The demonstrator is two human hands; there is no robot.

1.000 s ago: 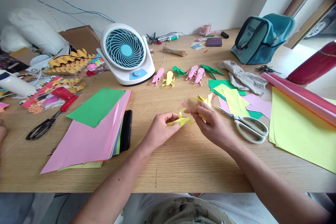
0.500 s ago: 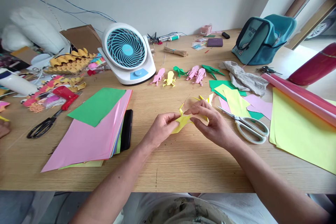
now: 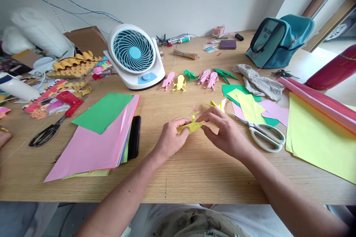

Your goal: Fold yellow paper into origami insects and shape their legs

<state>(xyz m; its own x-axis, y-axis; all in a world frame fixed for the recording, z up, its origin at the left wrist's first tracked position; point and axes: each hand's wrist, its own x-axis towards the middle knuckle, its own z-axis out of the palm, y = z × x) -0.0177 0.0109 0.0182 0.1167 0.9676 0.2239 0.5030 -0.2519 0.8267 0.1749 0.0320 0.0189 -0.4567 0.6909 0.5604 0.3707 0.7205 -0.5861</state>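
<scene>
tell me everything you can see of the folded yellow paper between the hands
The folded yellow paper looks thin, with a broader body and a narrow strip rising from its far side. The left hand pinches its left part, hiding some of it. The right hand is at its right end, though whether it grips is unclear. It is over the wooden table; whether they touch is hard to tell.

The left hand (image 3: 170,135) partly hides the yellow paper (image 3: 195,126); the right edge crops a red cylinder (image 3: 330,70).
</scene>
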